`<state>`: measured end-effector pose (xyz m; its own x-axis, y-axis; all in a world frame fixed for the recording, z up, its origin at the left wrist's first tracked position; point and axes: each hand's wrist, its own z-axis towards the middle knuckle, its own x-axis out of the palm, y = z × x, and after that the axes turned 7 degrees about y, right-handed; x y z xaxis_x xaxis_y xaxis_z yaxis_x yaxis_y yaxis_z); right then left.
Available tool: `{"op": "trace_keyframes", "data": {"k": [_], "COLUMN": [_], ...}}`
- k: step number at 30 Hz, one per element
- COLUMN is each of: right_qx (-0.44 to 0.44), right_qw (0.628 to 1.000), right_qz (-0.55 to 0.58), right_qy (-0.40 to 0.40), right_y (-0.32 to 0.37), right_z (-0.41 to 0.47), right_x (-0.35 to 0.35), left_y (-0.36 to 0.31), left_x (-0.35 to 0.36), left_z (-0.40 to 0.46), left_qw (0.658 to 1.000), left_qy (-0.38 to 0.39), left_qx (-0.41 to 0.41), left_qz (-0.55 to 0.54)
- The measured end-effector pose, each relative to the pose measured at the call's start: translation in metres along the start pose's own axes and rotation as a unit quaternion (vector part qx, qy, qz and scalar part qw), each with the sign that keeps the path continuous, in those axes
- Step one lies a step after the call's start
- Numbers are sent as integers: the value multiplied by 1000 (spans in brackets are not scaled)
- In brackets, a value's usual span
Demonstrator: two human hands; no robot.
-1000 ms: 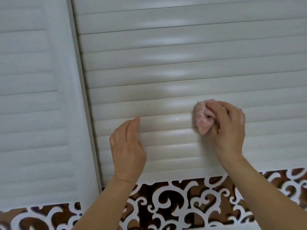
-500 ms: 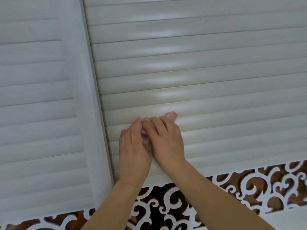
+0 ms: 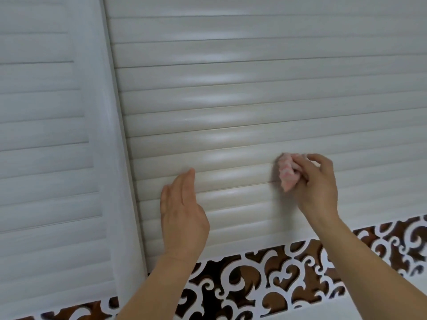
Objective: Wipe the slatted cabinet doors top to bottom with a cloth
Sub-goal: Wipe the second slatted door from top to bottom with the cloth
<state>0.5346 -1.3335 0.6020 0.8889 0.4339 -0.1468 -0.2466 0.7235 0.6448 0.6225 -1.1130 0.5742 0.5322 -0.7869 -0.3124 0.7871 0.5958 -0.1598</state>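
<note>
Two slatted doors fill the single head view, and both hands work on the nearer one. The right hand grips a small bunched pink cloth, its fingers curled round the wad, and presses it against a slat in the lower part of the pale cream slatted cabinet door. The left hand holds nothing; its fingers are straight and together, laid flat on the slats well apart from the cloth, near the door's left edge, and it seems to steady the panel.

Judging by where the cloth sits, the wiping of this door is far along: most of the slats lie above the cloth, and only a few remain between it and the door's bottom rail. Whether the upper slats are actually clean cannot be told; they show soft sheen but no visible dust line or streak either way.

Beyond the frame edge to the left stands a second whitish slatted door, set at an angle. Nothing shows whether it has been wiped, so it may well be left to do. Below both doors runs a white scrollwork fretwork panel over a dark brown backing, which lies outside the task as worded.
</note>
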Motion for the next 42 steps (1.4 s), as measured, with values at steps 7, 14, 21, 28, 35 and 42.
{"op": "trace_keyframes", "data": {"k": [7,14,21,28,35,42], "right_qx": [144,137,167,188,184,126], "right_qw": [832,810,839,862,901,911], "right_qz": [513,517,440,391,350,245], "right_qy": [157,242,274,260,179,305], "right_y": [51,53,49,58,77,92], "right_z": [-16,-39,-53,-62,-58,-41], "right_x": [3,15,15,12,14,2], "left_y": [-49,-72,-69,-66,-68,-64], "left_x": [-9,-25,-25,-36,-45,-60], "left_z": [7,13,-1,-11,-10,4], "left_qw": [973,944,916,844,813,798], "left_qy": [133,135,196,155,141,77], "left_qx": [-22,-43,-161,-297,-344,-357], "left_qz": [-185,-297,-311,-419,-449,-480]}}
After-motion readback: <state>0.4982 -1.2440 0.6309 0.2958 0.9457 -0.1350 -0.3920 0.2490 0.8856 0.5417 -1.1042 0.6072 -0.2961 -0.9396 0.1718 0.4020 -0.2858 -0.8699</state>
